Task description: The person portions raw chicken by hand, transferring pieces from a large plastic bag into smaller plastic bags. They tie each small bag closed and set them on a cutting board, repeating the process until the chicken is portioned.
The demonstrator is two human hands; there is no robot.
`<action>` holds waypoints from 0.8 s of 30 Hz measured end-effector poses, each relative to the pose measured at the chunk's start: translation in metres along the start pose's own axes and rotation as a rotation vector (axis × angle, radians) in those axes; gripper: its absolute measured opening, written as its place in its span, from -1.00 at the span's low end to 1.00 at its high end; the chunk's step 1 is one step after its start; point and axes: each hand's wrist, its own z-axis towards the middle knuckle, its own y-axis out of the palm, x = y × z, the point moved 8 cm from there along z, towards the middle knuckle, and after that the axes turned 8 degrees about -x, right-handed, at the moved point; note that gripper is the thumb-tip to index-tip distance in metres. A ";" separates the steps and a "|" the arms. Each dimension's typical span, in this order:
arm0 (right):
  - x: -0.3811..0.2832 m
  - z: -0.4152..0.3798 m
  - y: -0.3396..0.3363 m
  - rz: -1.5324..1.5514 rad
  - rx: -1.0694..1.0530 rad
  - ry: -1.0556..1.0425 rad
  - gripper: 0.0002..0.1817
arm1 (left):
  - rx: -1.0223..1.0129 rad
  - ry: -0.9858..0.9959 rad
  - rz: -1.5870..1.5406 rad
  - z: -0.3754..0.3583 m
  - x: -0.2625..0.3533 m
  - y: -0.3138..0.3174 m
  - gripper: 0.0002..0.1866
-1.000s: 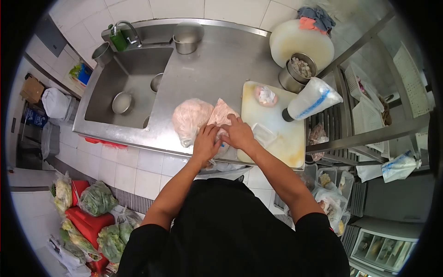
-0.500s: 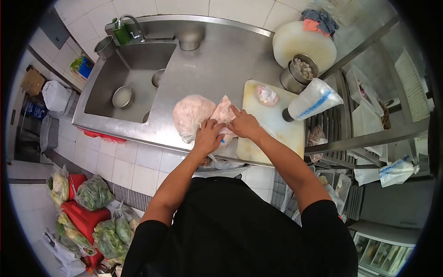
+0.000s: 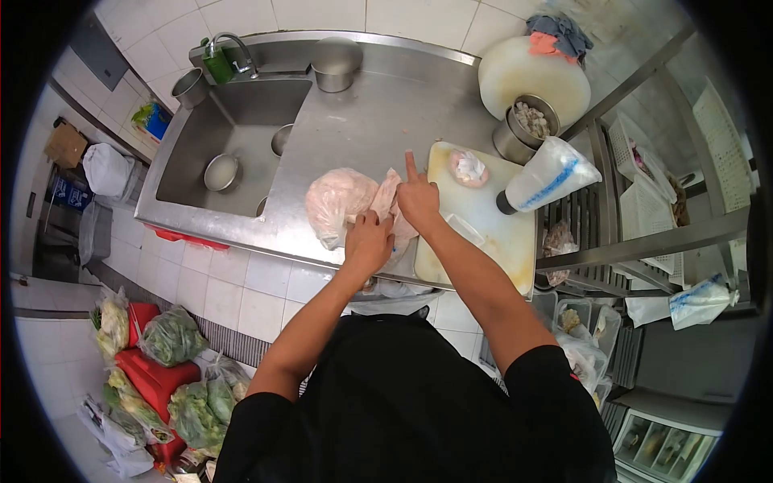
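Note:
A round clear plastic bag of pale pink contents [image 3: 340,204] rests on the steel counter near its front edge. Just right of it lies a second pink plastic bag [image 3: 389,196], narrower at its top. My left hand [image 3: 369,241] presses its bent fingers onto the lower part of this second bag, gripping it. Beside that bag, my right hand [image 3: 419,197] is at the left edge of the cutting board [image 3: 451,263], index finger stretched forward and the other fingers curled. A small wrapped pink bundle [image 3: 469,169] sits on the board.
A sink [image 3: 241,133] with metal bowls is at the left. Behind the board stand a metal pot of pale pieces [image 3: 531,121] and a round white board [image 3: 555,80]. A plastic bag roll [image 3: 555,173] leans by the rack [image 3: 644,241]. Bagged vegetables [image 3: 173,336] lie at lower left.
My right hand has come off the second bag and moved slightly right, its index finger now extended. My left hand stays on the bag. The view has shifted slightly.

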 end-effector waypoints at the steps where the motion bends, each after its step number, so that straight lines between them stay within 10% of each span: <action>1: 0.000 0.003 0.000 0.004 -0.001 0.000 -0.87 | 0.006 0.002 0.029 -0.004 0.000 0.002 -0.79; 16: 0.034 0.039 0.021 0.084 -0.105 0.122 -0.81 | 0.023 0.021 -0.097 -0.042 -0.001 0.036 -0.95; 24: 0.037 0.038 -0.042 0.283 -0.252 -0.103 -0.67 | 0.226 0.049 -0.117 -0.064 0.020 0.016 -0.55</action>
